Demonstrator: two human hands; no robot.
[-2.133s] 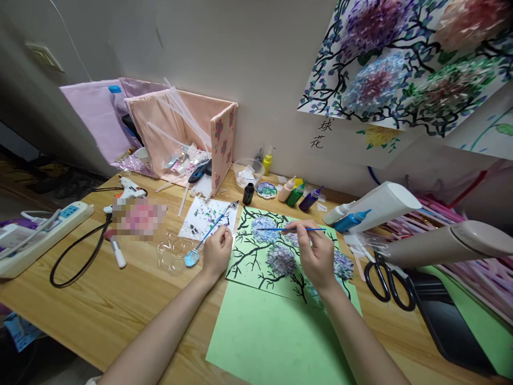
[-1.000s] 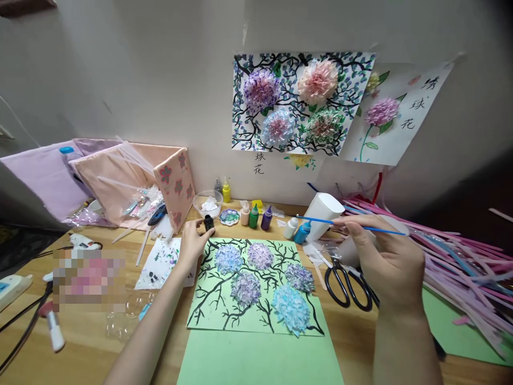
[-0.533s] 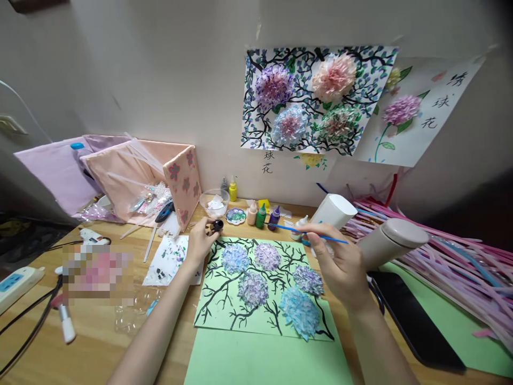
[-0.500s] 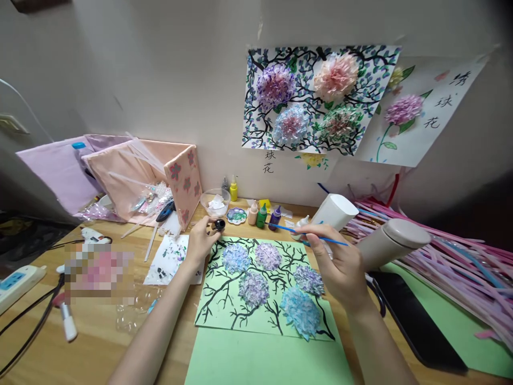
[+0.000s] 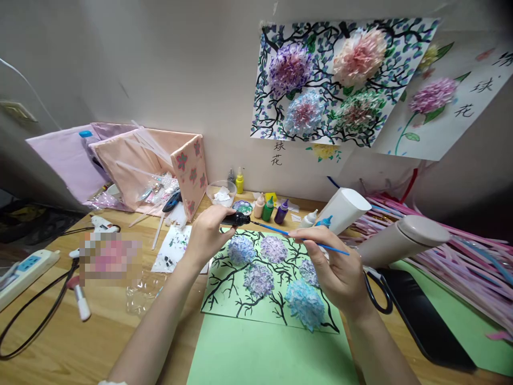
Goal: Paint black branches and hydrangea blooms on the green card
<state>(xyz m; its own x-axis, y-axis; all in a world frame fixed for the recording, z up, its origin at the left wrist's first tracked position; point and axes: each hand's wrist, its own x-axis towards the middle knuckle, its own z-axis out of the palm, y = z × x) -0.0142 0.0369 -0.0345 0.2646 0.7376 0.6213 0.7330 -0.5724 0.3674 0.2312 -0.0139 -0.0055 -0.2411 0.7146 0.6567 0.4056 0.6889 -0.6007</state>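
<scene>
My left hand (image 5: 209, 235) is closed around a small black paint bottle (image 5: 237, 218), held tilted on its side above the table. My right hand (image 5: 336, 267) pinches a thin blue paintbrush (image 5: 296, 236), and its tip reaches the bottle's mouth. Below both hands lies a green sheet (image 5: 276, 321) painted with black branches and covered with several paper hydrangea flowers (image 5: 304, 303) in blue and purple.
Small paint bottles (image 5: 267, 208) and a palette dish (image 5: 242, 206) line the wall. A pink fabric box (image 5: 160, 160) stands at the left, with a glue gun (image 5: 102, 224) and a power strip (image 5: 24, 270). Scissors (image 5: 379, 297), a white tube (image 5: 347, 207) and pink strips (image 5: 460, 251) lie to the right. Flower pictures (image 5: 332, 80) hang on the wall.
My left hand put down a brush, reached to the black bottle, then lifted and tilted it. My right hand brought the blue brush leftward until its tip met the bottle.
</scene>
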